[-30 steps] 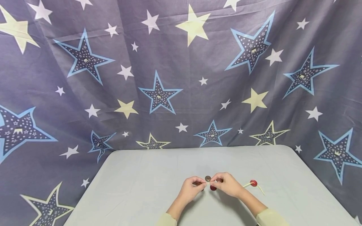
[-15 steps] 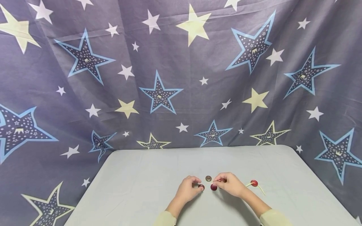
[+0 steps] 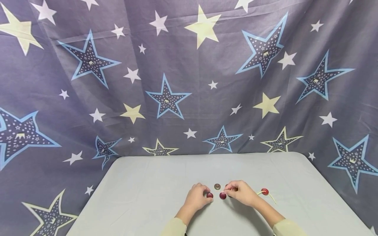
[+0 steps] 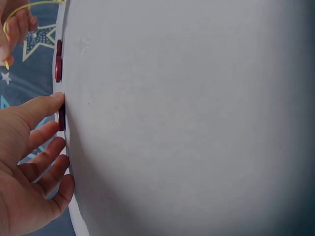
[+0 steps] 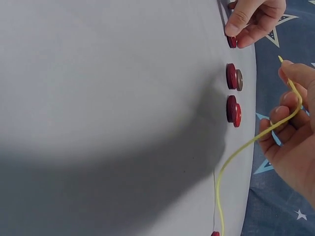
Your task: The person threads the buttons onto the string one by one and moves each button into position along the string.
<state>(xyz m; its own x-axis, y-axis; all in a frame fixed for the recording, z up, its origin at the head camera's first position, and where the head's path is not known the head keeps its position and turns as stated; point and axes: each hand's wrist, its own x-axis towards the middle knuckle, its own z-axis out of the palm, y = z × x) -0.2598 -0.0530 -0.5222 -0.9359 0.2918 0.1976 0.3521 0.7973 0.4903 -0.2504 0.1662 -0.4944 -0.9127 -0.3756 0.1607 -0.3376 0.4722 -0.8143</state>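
Cord (image 5: 256, 140), thin and yellow, is pinched in the grip of the right hand (image 3: 240, 192), its free end poking just past the fingertips (image 5: 290, 73) and its length trailing back toward a threaded red button (image 3: 264, 191). Leftward across the desk (image 3: 147, 183), the left hand (image 3: 197, 197) curls its grip onto a flat-lying red button (image 3: 209, 195). Another red button (image 3: 222, 195) lies between the two hands, touching the right hand's fingers.

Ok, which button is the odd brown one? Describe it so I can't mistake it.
Start at the pale grey table and go to the two hands near its front edge. In the gap just beyond them lies the brown button, flat and untouched. The buttons nearest it are dark red; this one alone is dull brown, and it sits farthest back.
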